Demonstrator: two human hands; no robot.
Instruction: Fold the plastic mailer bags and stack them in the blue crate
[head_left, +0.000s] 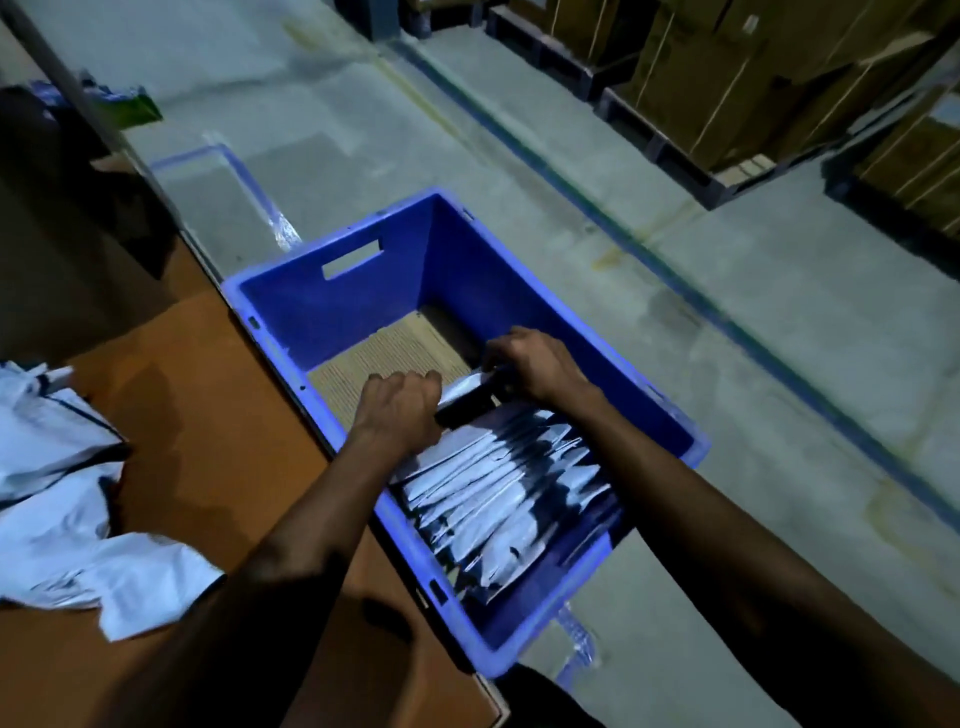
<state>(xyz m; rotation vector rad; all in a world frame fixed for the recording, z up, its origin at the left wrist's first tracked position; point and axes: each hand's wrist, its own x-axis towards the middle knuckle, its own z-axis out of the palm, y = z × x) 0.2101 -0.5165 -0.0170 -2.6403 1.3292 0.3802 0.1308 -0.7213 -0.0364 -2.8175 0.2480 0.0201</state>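
Blue crate (467, 260) stands on the concrete floor (701, 322), against the right edge of the brown tabletop (208, 405). Both hands reach into it: the left hand (400, 405) and right hand (540, 364) each curl round one end of a folded mailer bag (465, 389), at the far end of a row of folded bags (498, 488) filling the crate's near half. Unfolded mailers (57, 499) are heaped at the tabletop's left edge.

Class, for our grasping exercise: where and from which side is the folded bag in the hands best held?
At its two ends, from above, as the left hand and right hand do: the bag is long, narrow and floppy, and the crate walls block the sides.
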